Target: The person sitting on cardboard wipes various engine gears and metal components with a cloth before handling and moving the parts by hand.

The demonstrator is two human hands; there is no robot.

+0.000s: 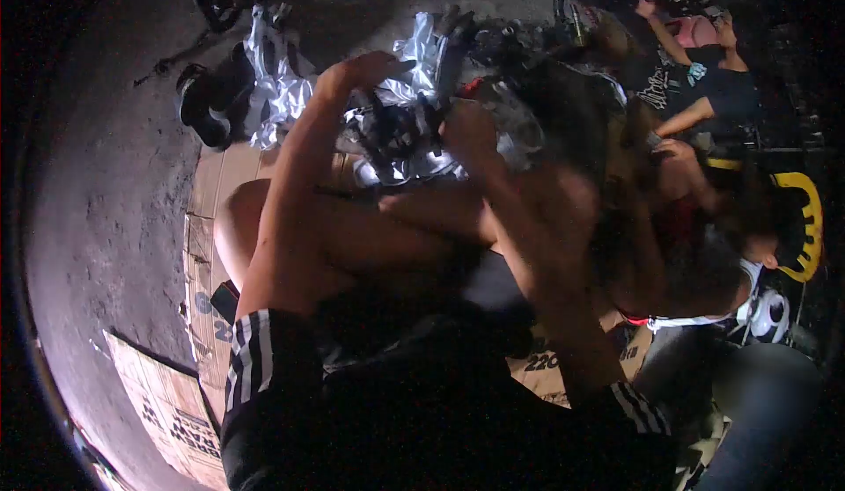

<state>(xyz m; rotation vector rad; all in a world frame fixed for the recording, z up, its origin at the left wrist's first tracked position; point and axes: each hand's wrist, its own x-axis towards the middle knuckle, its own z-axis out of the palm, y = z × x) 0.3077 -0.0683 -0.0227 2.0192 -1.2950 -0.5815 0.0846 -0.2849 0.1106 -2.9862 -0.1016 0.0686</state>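
My left hand reaches over crumpled silver foil-like sheeting, its fingers stretched out with nothing visible in them. Below it, in front of my crossed legs, lies a dark, bulky object with lighter patches; its kind is too dim to tell. My right hand is closed at the right side of that object. What its fingers hold, if anything, is hidden. A clear, rounded plastic-looking piece lies just right of my right hand.
Cardboard lies under me on the concrete floor. Dark footwear and more silver sheeting are at left. Other people sit close on the right, including one in a dark shirt. A yellow curved object stands beyond them.
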